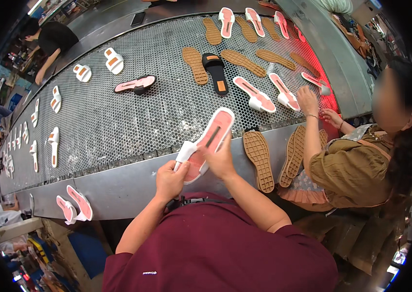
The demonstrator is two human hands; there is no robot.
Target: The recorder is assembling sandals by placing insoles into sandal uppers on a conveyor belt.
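A white slide sandal (218, 125) with a pink face, a dark strip down its middle and no brown sole on it is held up in front of me. My left hand (169, 181) grips it by the white strap, thumb on top. Around the edge of the pink part, my right hand (221, 156) closes, its fingers partly hidden behind. Just beyond my hands lies the perforated metal conveyor (177, 114). Right of my right hand, a brown grid-patterned outsole (258, 160) rests on the metal ledge.
Finished white slides (114, 61) lie on the conveyor's left, with a black slide (214, 73) and brown outsoles (195, 65) farther right. A co-worker (352, 160) handles white sandals beside me. Two pink-faced sandals (80, 202) sit on the ledge (118, 194). Red light glows at far right.
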